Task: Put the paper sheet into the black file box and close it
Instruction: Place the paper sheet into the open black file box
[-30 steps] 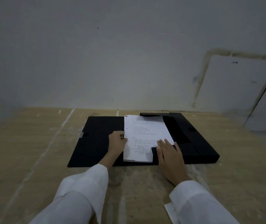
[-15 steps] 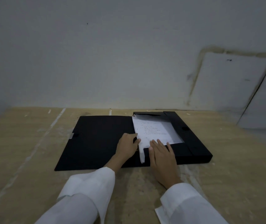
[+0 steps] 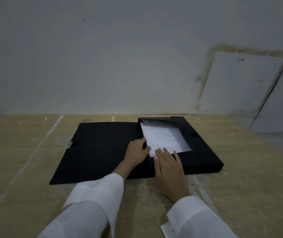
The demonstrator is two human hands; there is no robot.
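The black file box (image 3: 204,152) lies open on the wooden surface, its flat lid (image 3: 99,148) spread out to the left. A white paper sheet (image 3: 164,138) with printed lines rests inside the box tray, its near left corner still over the tray's edge. My left hand (image 3: 137,152) sits on the lid at the sheet's left edge, fingertips touching the paper. My right hand (image 3: 168,167) lies flat across the tray's near wall, fingers spread on the sheet's near edge.
The wooden tabletop (image 3: 34,169) runs back to a grey wall (image 3: 120,57). A small clasp (image 3: 70,145) sits at the lid's left edge. A white scrap (image 3: 165,229) lies by my right sleeve.
The sheet has slid to the right, off the lid and down into the box tray. Both hands followed it to the right, pressing its near edge.
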